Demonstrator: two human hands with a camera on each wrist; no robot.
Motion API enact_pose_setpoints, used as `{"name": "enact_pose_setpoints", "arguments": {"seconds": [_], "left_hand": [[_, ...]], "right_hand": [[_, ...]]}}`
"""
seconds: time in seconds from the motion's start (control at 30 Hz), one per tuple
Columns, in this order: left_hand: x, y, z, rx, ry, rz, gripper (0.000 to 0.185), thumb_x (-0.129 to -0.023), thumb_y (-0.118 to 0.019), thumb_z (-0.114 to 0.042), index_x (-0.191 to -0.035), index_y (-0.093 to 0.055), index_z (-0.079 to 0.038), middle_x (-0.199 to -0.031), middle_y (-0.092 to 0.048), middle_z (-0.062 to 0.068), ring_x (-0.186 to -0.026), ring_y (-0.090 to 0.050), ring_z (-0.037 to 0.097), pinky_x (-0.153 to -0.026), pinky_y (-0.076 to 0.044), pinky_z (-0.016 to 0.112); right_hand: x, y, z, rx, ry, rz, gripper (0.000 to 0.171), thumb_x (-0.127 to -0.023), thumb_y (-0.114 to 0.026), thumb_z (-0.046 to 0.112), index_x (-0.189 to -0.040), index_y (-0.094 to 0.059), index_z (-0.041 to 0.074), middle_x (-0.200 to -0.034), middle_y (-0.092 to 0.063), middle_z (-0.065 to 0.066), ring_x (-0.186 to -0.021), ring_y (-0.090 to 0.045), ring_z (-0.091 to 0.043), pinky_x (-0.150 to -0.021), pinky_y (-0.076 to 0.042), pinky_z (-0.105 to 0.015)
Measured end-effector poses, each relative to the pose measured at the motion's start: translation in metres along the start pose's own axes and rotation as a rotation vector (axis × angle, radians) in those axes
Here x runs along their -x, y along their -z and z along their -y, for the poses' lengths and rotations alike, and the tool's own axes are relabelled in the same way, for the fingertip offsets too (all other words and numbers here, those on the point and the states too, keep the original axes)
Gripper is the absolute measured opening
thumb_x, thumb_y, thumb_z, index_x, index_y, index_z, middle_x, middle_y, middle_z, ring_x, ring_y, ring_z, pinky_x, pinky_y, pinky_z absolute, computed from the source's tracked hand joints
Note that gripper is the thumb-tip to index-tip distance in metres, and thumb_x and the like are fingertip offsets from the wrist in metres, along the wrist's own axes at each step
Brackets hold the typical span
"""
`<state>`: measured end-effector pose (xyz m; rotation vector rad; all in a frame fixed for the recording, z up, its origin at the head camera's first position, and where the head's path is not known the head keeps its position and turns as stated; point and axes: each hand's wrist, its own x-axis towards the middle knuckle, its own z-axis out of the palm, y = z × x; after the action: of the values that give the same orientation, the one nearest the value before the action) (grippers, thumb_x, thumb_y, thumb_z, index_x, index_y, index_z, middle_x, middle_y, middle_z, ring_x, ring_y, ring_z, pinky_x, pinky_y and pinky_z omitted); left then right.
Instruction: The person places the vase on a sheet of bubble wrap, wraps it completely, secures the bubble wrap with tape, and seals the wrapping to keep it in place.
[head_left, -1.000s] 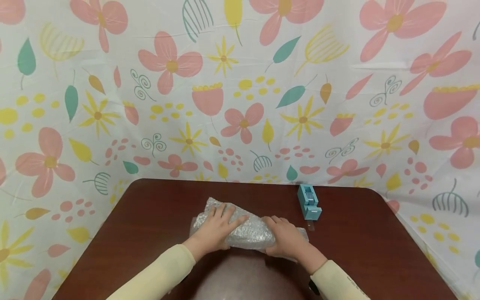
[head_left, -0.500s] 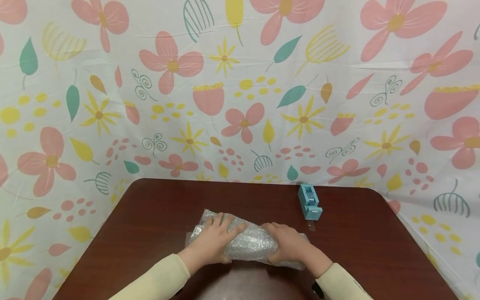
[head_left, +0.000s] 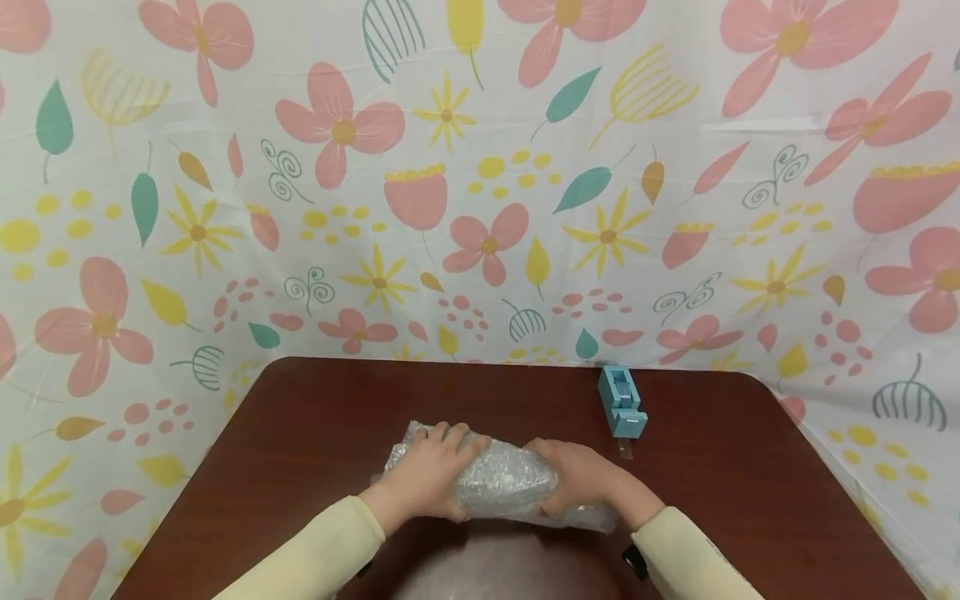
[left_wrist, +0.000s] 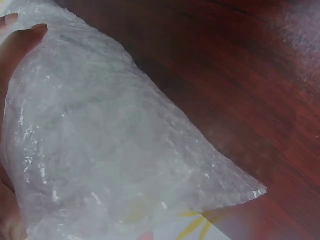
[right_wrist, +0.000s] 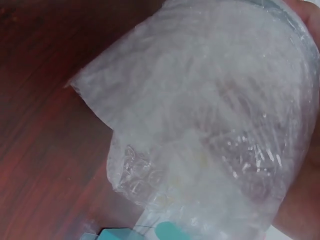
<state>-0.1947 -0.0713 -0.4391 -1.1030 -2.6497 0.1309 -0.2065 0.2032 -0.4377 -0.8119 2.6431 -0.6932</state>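
moved: both hands now curl tighter round the clear bubble-wrap bundle (head_left: 501,482)
left hand (head_left: 426,475): grips its left end
right hand (head_left: 585,486): grips the right end
axis: left-right across the dark red-brown counter (head_left: 315,433), between both hands

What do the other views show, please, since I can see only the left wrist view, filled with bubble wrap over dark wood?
Observer: In the head view the left hand and the right hand both grip one bubble-wrap bundle on a dark table.
Operator: Is anything else on that table?
Observer: A blue tape dispenser stands beyond the right hand, near the far edge, apart from the bundle.
Operator: What is behind it?
Observer: A flowered cloth hangs behind the table.
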Motion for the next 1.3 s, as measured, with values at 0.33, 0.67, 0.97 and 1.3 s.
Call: {"name": "enact_pose_setpoints", "arguments": {"seconds": [0.33,0.67,0.97,1.3], "left_hand": [[-0.014,0.003,0.013,0.109,0.028,0.125,0.103,-0.062,-0.088,-0.068,-0.149,-0.049,-0.026,-0.139,-0.061,0.006,-0.118,-0.064,0.031,-0.092,-0.056,0.057],[-0.022,0.005,0.018,0.223,0.056,0.205,0.103,-0.064,-0.09,-0.063,-0.15,-0.049,-0.026,-0.139,-0.06,0.006,-0.121,-0.063,0.032,-0.094,-0.056,0.057],[-0.031,0.007,0.025,0.302,0.062,0.286,0.1,-0.066,-0.091,-0.059,-0.151,-0.049,-0.026,-0.137,-0.06,0.005,-0.118,-0.062,0.03,-0.088,-0.057,0.052],[-0.035,0.01,0.025,0.315,0.077,0.32,0.097,-0.067,-0.091,-0.055,-0.151,-0.05,-0.028,-0.136,-0.06,0.004,-0.117,-0.062,0.029,-0.086,-0.057,0.05]], "right_hand": [[-0.012,0.014,-0.007,-0.098,-0.022,0.124,0.069,-0.065,-0.085,0.024,-0.128,-0.059,0.016,-0.112,-0.066,0.005,-0.096,-0.057,-0.009,-0.085,-0.051,-0.031],[-0.017,0.017,-0.009,-0.136,-0.052,0.164,0.068,-0.064,-0.084,0.027,-0.126,-0.059,0.016,-0.108,-0.063,0.005,-0.096,-0.057,-0.013,-0.085,-0.051,-0.034],[-0.026,0.023,-0.013,-0.145,-0.077,0.231,0.066,-0.063,-0.082,0.029,-0.125,-0.06,0.02,-0.113,-0.062,0.004,-0.102,-0.056,-0.015,-0.09,-0.05,-0.039],[-0.023,0.03,0.002,0.079,-0.189,0.191,0.089,-0.068,-0.088,0.039,-0.146,-0.056,0.01,-0.144,-0.061,-0.012,-0.132,-0.055,-0.033,-0.107,-0.049,-0.053]]}}
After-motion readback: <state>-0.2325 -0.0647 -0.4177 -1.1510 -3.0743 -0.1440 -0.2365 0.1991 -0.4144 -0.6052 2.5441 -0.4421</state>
